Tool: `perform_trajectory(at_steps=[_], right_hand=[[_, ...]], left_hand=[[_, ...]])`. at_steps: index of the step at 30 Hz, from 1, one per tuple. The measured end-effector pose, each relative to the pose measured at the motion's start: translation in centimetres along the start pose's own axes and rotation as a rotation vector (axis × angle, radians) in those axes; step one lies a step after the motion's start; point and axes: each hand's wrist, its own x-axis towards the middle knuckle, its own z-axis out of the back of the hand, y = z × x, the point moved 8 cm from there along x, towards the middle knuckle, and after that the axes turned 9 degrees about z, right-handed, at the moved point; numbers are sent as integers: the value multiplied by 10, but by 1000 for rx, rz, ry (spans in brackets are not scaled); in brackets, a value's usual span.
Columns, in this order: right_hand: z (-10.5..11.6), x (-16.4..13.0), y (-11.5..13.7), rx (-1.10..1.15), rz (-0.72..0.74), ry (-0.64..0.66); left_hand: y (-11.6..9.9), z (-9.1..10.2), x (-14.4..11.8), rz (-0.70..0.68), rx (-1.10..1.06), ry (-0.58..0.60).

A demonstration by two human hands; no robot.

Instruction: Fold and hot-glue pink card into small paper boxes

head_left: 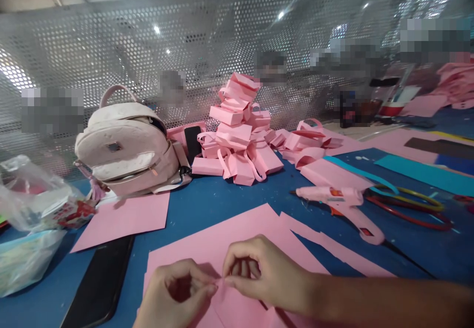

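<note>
Dozens of folded pink boxes (pixel 240 140) already sit piled at the back, while the left hand (pixel 177 293) and right hand (pixel 259 273) pinch a flat pink sheet (pixel 229 249), barely creased, near the table's front edge.

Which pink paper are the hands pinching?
The front sheet, right under both hands: left hand and right hand pinch its edge together. The other flat sheet lies untouched by the backpack.

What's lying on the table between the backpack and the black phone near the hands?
In the head view, a flat pink paper sheet lies between the backpack and the black phone.
</note>
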Motion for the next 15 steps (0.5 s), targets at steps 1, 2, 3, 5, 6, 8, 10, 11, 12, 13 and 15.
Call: perform_trajectory(at_steps=[1, 2, 3, 5, 6, 8, 10, 11, 12, 13, 15], right_hand=[[0, 0, 0, -3, 0, 1], [0, 0, 1, -5, -1, 3], [-1, 0, 1, -8, -2, 3], [-1, -1, 1, -20, -3, -5], [-1, -1, 1, -29, -2, -14], [-1, -1, 1, -43, -3, -29], [-1, -1, 2, -51, -7, -35], [-1, -1, 3, -53, -9, -35], [-2, -1, 3, -55, -13, -35], [-2, -1, 4, -56, -18, -36], [-2, -2, 4, -55, -31, -44]], left_hand=[[0, 0, 0, -5, 14, -2], [-1, 0, -1, -11, 27, -5], [-2, 0, -1, -17, 38, -7], [-3, 0, -2, -26, 49, -9], [-3, 0, -2, -29, 51, -8], [-3, 0, -2, -35, 53, -3], [-3, -1, -3, -43, 49, 4], [-4, -1, -3, -48, 44, 10], [-5, -1, -3, -50, 39, 13], [-6, -2, -3, -50, 36, 15], [-8, -2, -4, -46, 36, 15]])
